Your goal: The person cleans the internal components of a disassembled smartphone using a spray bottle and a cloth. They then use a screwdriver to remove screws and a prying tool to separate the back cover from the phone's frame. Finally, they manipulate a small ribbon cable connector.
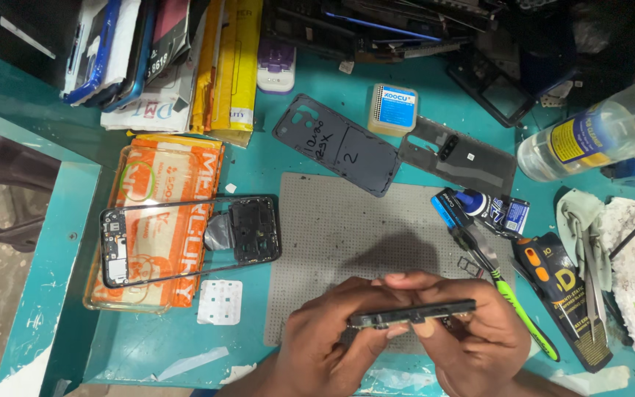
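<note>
Both hands sit low in the picture, the left hand (325, 338) and the right hand (472, 334), pinching a thin dark phone (411, 312) edge-on between fingers and thumbs, one hand gripping each end, just above the near edge of a grey work mat (332, 228) on a teal table (60, 242). To the left lies an empty phone frame (189, 239) across an orange packet (163, 220); beyond the mat lie two grey back covers (336, 143) (461, 156), while a green-handled screwdriver (512, 301) rests just right of the right hand, with a clear plastic bottle (597, 136) farther off.
</note>
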